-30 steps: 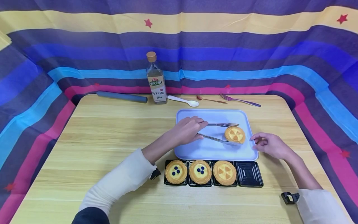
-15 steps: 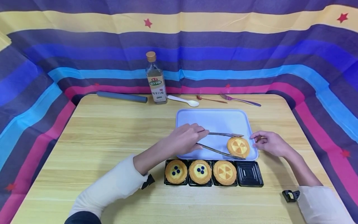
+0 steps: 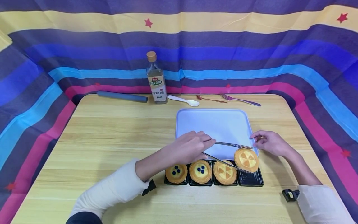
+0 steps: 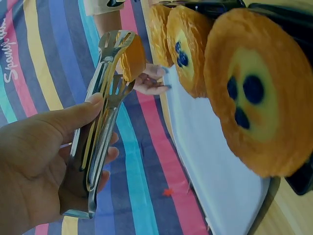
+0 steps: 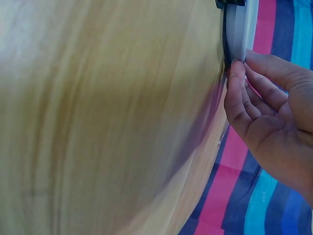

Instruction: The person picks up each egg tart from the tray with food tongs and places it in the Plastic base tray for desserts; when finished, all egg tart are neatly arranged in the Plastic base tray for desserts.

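Observation:
My left hand (image 3: 193,144) grips metal tongs (image 4: 78,166), thumb on one arm and fingers on the other. Between the tong tips is a fruit-wedge egg tart (image 3: 246,160), over the rightmost black plastic holder (image 3: 251,181) and the front right corner of the pale blue tray (image 3: 209,121). Whether the tart touches the holder cannot be told. My right hand (image 3: 271,143) pinches the tray's right rim between thumb and fingers. Two tarts with blueberries, the left tart (image 3: 176,172) and the middle tart (image 3: 200,172), and another wedge-topped tart (image 3: 224,174) sit in the other holders.
Along the table's back lie a dark grey rod (image 3: 122,96), a white spoon (image 3: 183,100), a thin brown stick with a reddish end (image 3: 212,99) and a fork (image 3: 241,100). A vinegar bottle (image 3: 157,87) stands among them. Striped cloth (image 3: 179,40) surrounds the table.
The left hand has brought the tongs and tart forward and slightly right, from over the tray to over the rightmost holder. The right hand stays at the tray's rim.

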Demonstrator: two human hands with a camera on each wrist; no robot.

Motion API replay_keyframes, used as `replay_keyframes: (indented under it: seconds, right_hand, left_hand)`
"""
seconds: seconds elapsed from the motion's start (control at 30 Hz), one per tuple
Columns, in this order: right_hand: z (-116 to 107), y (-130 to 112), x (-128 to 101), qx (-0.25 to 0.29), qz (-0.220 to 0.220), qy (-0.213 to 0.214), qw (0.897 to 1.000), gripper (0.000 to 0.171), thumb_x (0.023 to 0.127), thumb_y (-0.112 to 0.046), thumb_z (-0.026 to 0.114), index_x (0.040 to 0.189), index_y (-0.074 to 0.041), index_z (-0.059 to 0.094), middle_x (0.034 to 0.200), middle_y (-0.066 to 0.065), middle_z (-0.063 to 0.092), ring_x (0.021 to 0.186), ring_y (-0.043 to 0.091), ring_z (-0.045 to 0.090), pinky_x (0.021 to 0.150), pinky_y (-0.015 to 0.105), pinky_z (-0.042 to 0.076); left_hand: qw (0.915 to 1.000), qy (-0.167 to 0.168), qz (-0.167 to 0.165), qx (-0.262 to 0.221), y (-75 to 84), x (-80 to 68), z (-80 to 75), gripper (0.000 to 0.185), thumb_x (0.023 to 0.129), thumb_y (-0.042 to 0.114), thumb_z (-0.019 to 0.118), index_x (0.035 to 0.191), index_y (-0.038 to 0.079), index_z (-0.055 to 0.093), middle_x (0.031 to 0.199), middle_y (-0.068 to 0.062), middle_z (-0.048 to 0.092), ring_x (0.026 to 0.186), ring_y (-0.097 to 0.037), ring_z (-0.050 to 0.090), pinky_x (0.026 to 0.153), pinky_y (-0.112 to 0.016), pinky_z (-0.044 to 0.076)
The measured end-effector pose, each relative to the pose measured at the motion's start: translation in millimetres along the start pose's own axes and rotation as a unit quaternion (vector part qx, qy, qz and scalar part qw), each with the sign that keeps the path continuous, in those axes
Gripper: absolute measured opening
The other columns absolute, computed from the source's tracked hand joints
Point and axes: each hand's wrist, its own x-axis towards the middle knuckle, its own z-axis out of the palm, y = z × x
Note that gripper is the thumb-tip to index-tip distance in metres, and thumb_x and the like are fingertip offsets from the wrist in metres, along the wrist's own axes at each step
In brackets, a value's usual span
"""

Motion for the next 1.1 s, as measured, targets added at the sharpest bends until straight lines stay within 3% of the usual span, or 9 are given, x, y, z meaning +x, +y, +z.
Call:
replay_keyframes:
  seconds: [0.47,0.63,1.1]
  right_hand:
    - [-1,0,-1,0.008,-0.004,0.005,1.000,0.030,0.084,-0.009,0.067,0.112,-0.001,0.062,0.098,0.013,0.063,0.073,0.003,0.059,0.059,0.020,0.047]
    - [0,0,-1,0.009,-0.003,0.005,1.000,0.031,0.083,-0.009,0.068,0.112,-0.001,0.062,0.097,0.013,0.063,0.071,0.002,0.058,0.058,0.020,0.046]
    - [1,0,0,0.013,-0.005,0.011,1.000,0.030,0.084,-0.009,0.069,0.111,0.000,0.062,0.096,0.013,0.063,0.072,0.002,0.059,0.058,0.020,0.048]
  left_hand:
    - [0.9987,0.001,0.034,0.039,20.9,9.9,12.3,0.056,0.090,0.042,0.061,0.136,0.013,0.051,0.127,0.003,0.061,0.114,-0.011,0.057,0.089,-0.020,0.052]
    - [0.9982,-0.014,0.045,0.038,28.6,14.6,18.4,0.055,0.091,0.043,0.059,0.137,0.013,0.051,0.128,0.003,0.061,0.113,-0.010,0.057,0.088,-0.018,0.050]
    - [0.9978,-0.032,0.035,0.047,29.5,16.6,26.4,0.049,0.089,0.044,0.060,0.128,0.015,0.055,0.117,0.006,0.064,0.103,-0.008,0.058,0.080,-0.016,0.049]
